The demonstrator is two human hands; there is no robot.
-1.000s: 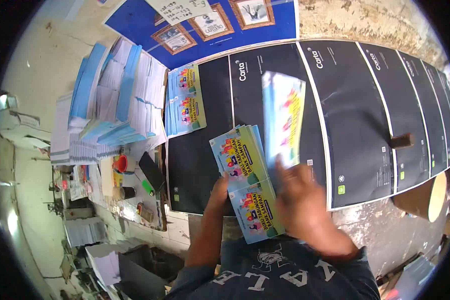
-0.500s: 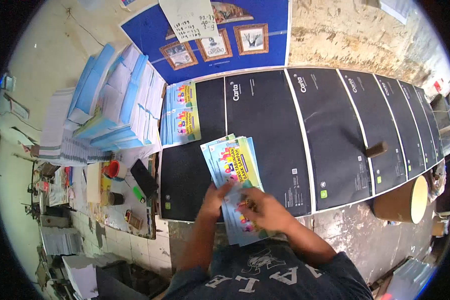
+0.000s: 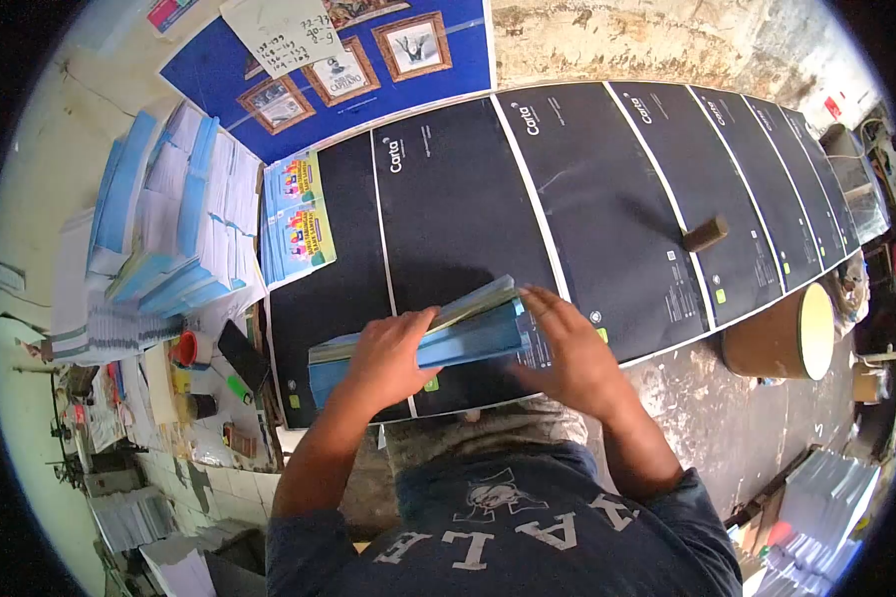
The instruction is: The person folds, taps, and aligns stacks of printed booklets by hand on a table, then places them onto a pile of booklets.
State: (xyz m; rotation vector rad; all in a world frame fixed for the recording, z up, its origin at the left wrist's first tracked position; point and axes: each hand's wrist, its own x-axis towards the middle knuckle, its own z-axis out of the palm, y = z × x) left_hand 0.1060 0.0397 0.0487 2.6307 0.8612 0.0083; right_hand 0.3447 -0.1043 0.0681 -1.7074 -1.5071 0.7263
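A stack of blue-and-yellow printed booklets (image 3: 473, 339) stands on its long edge near the front of the black-topped table (image 3: 458, 229), its sheets fanned slightly apart at the right. My left hand (image 3: 388, 360) is closed over the left part of this stack, thumb on the near side. At the stack's right end, my right hand (image 3: 574, 353) is open with fingers and thumb apart; whether it touches the edges I cannot tell. Two neat piles of matching booklets (image 3: 304, 219) with colourful covers lie side by side at the table's back left.
Tall stacks of white and blue paper (image 3: 184, 199) rise at the left. A wooden block (image 3: 705, 234) stands on the table to the right. Beside the table are a round drum (image 3: 777, 333), and a side shelf with a phone (image 3: 242, 350) and a red cup (image 3: 191, 348).
The booklets went from lying face-up in both hands to standing on edge on the table. My right hand left the covers and opened at the right end. The view shifted right.
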